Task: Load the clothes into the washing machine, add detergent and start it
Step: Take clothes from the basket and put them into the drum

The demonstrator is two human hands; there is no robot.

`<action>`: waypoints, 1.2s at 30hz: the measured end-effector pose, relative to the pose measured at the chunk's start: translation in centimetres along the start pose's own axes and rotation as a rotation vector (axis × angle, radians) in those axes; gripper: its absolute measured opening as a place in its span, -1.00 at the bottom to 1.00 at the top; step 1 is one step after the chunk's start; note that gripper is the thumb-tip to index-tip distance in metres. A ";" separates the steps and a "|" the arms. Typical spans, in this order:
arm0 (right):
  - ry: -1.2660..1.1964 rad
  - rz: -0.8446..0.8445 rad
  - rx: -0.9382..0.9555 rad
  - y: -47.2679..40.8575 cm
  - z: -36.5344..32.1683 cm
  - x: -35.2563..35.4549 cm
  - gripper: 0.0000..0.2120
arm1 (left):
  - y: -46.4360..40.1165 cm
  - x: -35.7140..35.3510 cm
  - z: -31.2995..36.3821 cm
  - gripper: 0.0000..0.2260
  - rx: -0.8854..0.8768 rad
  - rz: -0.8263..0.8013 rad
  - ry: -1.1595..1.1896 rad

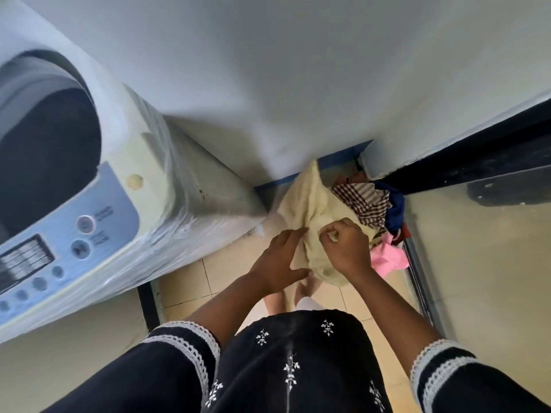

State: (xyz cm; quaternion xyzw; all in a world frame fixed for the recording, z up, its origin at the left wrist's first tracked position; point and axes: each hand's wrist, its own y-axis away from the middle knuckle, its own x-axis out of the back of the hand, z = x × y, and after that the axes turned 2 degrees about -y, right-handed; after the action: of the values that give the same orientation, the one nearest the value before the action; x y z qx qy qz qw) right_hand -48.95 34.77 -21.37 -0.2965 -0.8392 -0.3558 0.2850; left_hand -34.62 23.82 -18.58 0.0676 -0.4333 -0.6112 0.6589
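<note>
Tiled floor at lower centre carries the washing machine at left. Right hand fingers pinch a cream cloth at centre. Left hand lies open, fingertips touching the cloth's left edge.

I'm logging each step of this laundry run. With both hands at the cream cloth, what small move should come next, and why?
Probably lift the cream cloth left toward the washing machine. The right hand already pinches it, the left hand is at its edge, the drum opening looks open, and the other clothes lie on the floor.
</note>
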 end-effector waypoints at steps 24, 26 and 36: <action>-0.775 -0.025 -0.053 16.3 -12.0 15.8 -0.72 | 16.7 5.0 10.3 -0.73 -0.131 0.706 0.073; -0.448 0.010 0.061 16.7 -11.8 16.1 -0.47 | 17.2 5.6 10.1 -0.72 -0.094 0.713 0.017; 0.338 -0.150 0.595 15.0 -13.9 15.6 -0.21 | 17.7 7.9 11.4 -0.60 -0.489 0.773 0.005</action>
State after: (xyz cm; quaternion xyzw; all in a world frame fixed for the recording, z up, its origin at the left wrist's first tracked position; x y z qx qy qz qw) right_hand -45.06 37.36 3.95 -0.0751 -0.8665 -0.1598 0.4670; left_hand -29.83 26.34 3.30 -0.2548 -0.2680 -0.4048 0.8363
